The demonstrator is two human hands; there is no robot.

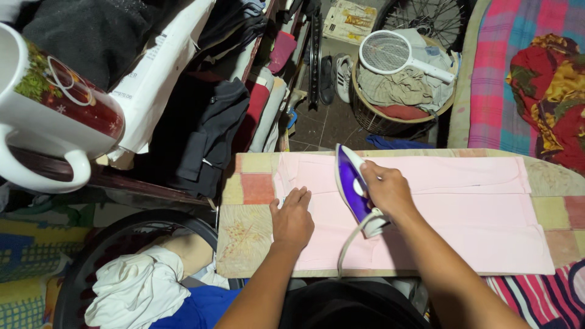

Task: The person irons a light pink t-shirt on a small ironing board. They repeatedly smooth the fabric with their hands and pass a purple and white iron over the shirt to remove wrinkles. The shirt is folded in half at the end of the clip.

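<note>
On the ironing board (pixel 251 234) lay a soft pink cloth (pixel 463 213), folded flat into a long shape with straight edges. The board had a cover of faded squares, some pink and some tan, and a flower print showed near its round end.

The person's right hand (pixel 388 190) was wrapped tight around the handle of a purple iron (pixel 353 186). The iron was smooth and shiny, with a pointed nose facing away from the person, and it sat on the pink cloth near its left end. A white cord (pixel 348 244) curled down from the back of the iron toward the person.

The left hand (pixel 292 218) lay flat on the cloth just beside the iron, palm down, fingers straight and close together, holding nothing.

Past the board stood a round woven basket (pixel 372 119) full of crumpled cloths. A white racket (pixel 396 53) with a fine net and a long handle rested on top of it. To the left, dark clothes (pixel 210 140) hung in a heap. A big white mug (pixel 46 109) with a red and green picture and a curved handle sat very close on the left side. Down low, a bunched white cloth (pixel 137 292) lay on a dark round chair (pixel 91 256). A striped pink blanket (pixel 496 73) covered a bed on the right.
</note>
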